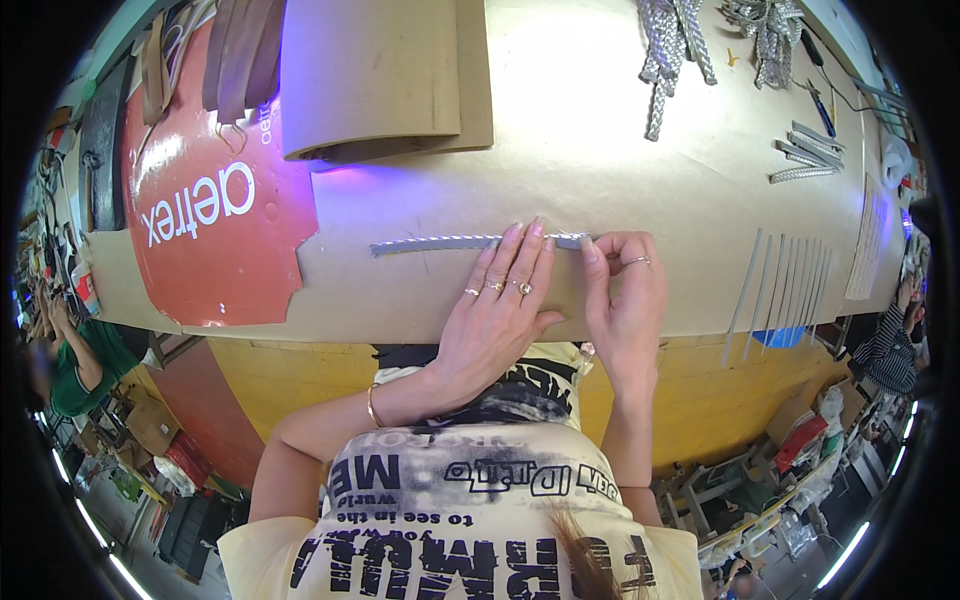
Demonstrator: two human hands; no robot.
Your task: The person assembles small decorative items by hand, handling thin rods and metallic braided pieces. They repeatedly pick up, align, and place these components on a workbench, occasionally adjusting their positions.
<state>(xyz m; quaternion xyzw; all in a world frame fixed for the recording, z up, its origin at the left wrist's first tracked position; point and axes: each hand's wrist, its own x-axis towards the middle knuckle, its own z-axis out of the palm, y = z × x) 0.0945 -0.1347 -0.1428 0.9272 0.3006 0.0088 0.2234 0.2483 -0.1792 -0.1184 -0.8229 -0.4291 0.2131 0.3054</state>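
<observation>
One narrow strip (430,244), grey with a pale braided edge, is laid crosswise on the brown paper-covered table (400,300), near the edge closest to the wearer; its left end is frayed and left uncovered. The left hand (503,300) is spread palm down, fingers straight and unclenched, with the fingertips rested on the strip right of its middle; rings are worn on its fingers and a bracelet (374,406) on its wrist. By the right hand (625,275) the strip's right end is pinched between thumb and forefinger, the other fingers being curled; how firmly it is gripped cannot be told. To the left, one red sheet (215,270) with a ragged right edge is placed, brown straps (240,60) being laid over its far part. Beyond the strip, one curled brown cardboard sheet (380,80) is set. At the far right are kept two bunches of silver braids, one nearer the middle (665,45) and one farther right (772,42), with a small group of short silver pieces (808,158) below them. Near the right hand's side, several thin grey strips (788,275) are arranged in a row, well apart from the hand.
</observation>
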